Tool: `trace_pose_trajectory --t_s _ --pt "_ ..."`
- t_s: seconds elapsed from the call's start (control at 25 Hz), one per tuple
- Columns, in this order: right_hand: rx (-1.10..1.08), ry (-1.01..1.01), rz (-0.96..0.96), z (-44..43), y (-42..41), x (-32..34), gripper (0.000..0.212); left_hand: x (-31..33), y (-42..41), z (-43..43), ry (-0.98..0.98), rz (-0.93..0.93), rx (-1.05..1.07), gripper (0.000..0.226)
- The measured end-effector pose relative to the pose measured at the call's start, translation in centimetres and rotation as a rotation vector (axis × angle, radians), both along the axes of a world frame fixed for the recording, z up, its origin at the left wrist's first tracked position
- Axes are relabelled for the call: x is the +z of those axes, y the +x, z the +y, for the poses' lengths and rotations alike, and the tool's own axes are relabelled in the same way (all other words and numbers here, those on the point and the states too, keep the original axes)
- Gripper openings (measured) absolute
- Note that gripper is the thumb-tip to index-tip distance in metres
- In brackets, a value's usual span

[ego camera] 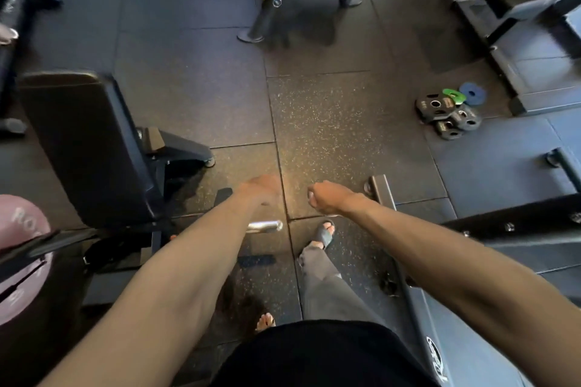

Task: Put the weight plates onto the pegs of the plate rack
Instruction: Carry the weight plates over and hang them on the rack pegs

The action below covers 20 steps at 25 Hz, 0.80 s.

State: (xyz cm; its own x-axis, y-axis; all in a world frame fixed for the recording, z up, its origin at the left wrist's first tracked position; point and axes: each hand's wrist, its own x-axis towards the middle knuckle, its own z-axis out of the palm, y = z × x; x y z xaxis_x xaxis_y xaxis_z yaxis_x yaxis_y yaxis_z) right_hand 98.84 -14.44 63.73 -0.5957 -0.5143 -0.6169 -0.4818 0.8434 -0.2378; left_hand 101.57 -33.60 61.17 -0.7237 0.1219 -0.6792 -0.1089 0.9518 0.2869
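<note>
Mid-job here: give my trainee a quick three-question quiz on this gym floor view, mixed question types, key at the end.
1. True or false: the left hand and the right hand are each carrying a weight plate.
2. Multiple choice: the pile of small plates on the floor lies (A) ahead and to the person's right, (B) under the padded bench, (C) beside the pink plate.
3. Fill in: next to the black plates lie a blue plate and a ____ one.

Key
1. False: both hands are empty, held out over the rubber floor.
2. A.
3. Green.
</note>
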Motion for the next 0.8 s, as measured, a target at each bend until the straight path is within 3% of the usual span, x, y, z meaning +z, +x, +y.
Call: trace_pose_trajectory --t_s 0.28,0.56,0.8 --pt "-0.045 -0.020 0.007 4.5 -19.5 0.1 0.030 1.1 -21.1 5.4 -0.022 0.073 -0.040 0.019" --pt "-0.272 0.010 -0.019 11.8 -36.6 0.4 0.029 1.7 -40.8 12.8 0.079 0.101 -0.207 0.018" --pt "-0.530 0.011 -0.034 17.1 -51.3 -0.6 0.029 0.5 -60.5 18.6 0.045 0.055 -0.453 0.017"
